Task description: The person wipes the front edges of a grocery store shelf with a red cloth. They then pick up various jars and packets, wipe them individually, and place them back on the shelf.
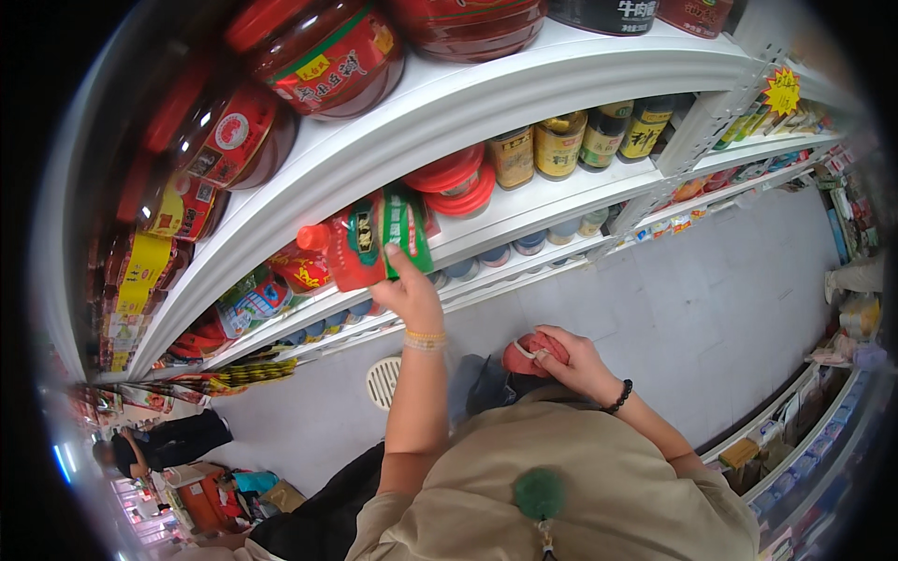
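Observation:
My left hand (409,292) is closed on a red and green spouted pouch (367,245) with an orange-red cap. The pouch is tilted at the front of the middle shelf, its cap toward the left. Just beyond it stand red-lidded tubs (458,187). In front of my body, my right hand (578,363) grips a bunched red, cloth-like thing (533,353) with a pale strip across it. Its exact kind is not plain.
Large red-lidded jars (327,65) line the upper white shelf (505,79). Dark sauce bottles (561,145) stand right of the tubs. A round floor grate (383,383) lies below. Another person (168,441) is at the far left. More stocked shelving (804,439) stands at the right.

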Available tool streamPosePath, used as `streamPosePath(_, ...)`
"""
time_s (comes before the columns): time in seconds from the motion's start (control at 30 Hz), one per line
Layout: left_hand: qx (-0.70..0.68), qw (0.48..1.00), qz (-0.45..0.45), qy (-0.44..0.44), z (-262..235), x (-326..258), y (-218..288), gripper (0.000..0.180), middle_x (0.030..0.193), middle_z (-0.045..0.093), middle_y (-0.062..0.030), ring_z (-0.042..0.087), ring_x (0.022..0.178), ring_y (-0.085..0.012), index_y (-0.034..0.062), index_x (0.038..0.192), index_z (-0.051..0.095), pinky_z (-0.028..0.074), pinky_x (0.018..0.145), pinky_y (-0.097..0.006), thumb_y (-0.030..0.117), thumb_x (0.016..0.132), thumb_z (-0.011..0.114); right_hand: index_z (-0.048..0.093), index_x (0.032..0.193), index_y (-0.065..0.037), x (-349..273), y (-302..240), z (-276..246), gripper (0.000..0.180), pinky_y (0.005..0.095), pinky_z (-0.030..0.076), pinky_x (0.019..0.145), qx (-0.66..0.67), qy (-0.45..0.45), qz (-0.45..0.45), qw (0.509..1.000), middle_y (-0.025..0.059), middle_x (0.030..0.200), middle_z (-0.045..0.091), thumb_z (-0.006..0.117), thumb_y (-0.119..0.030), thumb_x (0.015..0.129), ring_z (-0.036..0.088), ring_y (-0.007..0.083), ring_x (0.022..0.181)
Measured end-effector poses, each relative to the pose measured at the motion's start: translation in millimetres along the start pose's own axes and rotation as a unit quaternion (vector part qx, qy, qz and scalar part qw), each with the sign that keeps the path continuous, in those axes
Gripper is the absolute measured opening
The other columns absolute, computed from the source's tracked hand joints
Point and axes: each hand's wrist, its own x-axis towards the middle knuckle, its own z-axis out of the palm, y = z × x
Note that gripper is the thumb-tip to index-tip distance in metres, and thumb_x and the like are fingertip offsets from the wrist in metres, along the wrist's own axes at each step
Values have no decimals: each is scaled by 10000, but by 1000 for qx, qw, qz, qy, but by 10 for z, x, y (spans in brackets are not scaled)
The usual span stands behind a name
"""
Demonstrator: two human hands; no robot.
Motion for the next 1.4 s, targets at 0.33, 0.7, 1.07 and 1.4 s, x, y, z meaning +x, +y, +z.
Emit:
streamPosePath(0.33, 35, 999, -1, -25, 163, 18, 23, 284, 1138, 562, -128, 524, 985, -162, -51, 1165, 490, 412, 895, -285, 92, 928, 552, 555, 1202, -79, 93, 12, 29, 408, 391, 511, 814, -14, 1, -28, 1000, 207, 1027, 641, 617, -303, 866, 628, 375, 944)
streamPosePath(0.7, 6, 999, 13, 47, 142, -159, 5, 279, 1041, 616, -123, 573, 876, -150, -65, 1128, 521, 470, 769, -271, 137, 941, 558, 555, 1221, -25, 422, -11, 66, 339, 311, 514, 794, 105, -44, -11, 993, 142, 973, 676, 541, -196, 929, 666, 251, 878)
streamPosePath(1.07, -48, 998, -41, -21, 54, 18, 121, 259, 1080, 612, -93, 578, 912, -128, -48, 1169, 528, 480, 786, -261, 84, 946, 541, 204, 1455, -34, 1487, -804, 516, 666, 400, 437, 941, 42, -97, -118, 987, 272, 1318, 462, 500, -119, 864, 523, 391, 1139)
streamPosePath(1.4, 77, 974, -47, -210, -80, 220, 232, 239, 1066, 597, -109, 531, 958, -154, -35, 1136, 520, 420, 865, -289, 104, 941, 527, 371, 1368, -2, 1573, -925, 690, 533, 433, 499, 726, 116, 31, -29, 992, 296, 1018, 600, 545, -166, 891, 611, 432, 901)
